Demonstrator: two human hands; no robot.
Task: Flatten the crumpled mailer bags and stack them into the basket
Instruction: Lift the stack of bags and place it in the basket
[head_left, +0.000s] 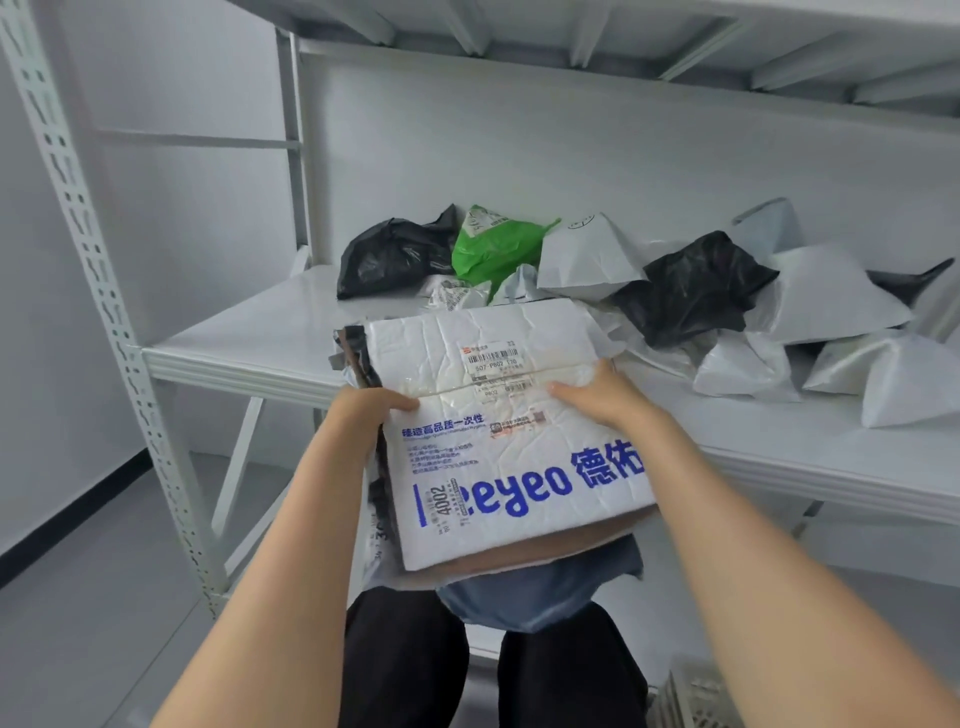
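my left hand (382, 402) and right hand (592, 397) clamp the 2 sides of the flattened white mailer bag (498, 415), thumbs on top. more flattened bags (535, 592) are stacked under it. beyond my grip, crumpled bags (691, 291) are heaped on the shelf (249, 332). the basket (693, 699) sits far below, beside my right arm.

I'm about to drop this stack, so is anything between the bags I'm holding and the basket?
Nothing visible does. The left hand and right hand hold the stack. The basket sits low on the right, beside the right leg. Only a corner of it shows, so its inside cannot be seen.
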